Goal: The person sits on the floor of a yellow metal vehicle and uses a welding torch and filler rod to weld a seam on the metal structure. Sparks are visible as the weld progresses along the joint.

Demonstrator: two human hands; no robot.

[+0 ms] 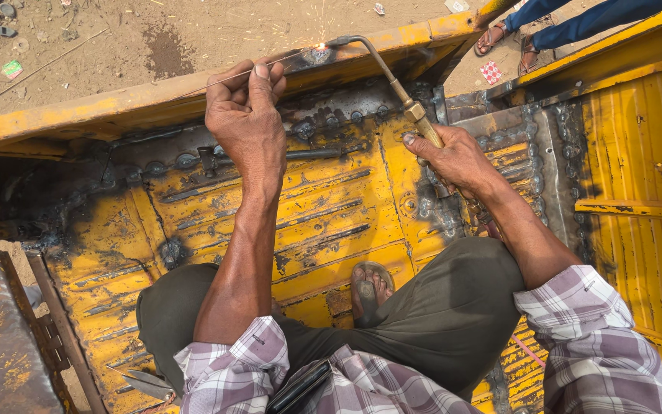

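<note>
My left hand (247, 115) pinches a thin metal filler rod (193, 87) whose tip reaches the glowing spot (317, 52) on the yellow metal rim (116, 107). My right hand (453, 157) grips a brass gas torch (392, 80); its bent nozzle points at the same spot, and sparks fly up from there. Below my hands lies a scorched yellow ribbed floor panel (331, 207) with a row of weld beads along its top. I squat on it, one sandalled foot (369, 287) showing between my knees.
Another person's blue-trousered legs and sandals (515, 34) stand at the top right on the sandy ground (116, 38). A yellow ribbed wall (645, 192) rises at the right. A rusty metal piece (1, 337) sits at the lower left. A dark phone (300, 387) pokes from my shirt.
</note>
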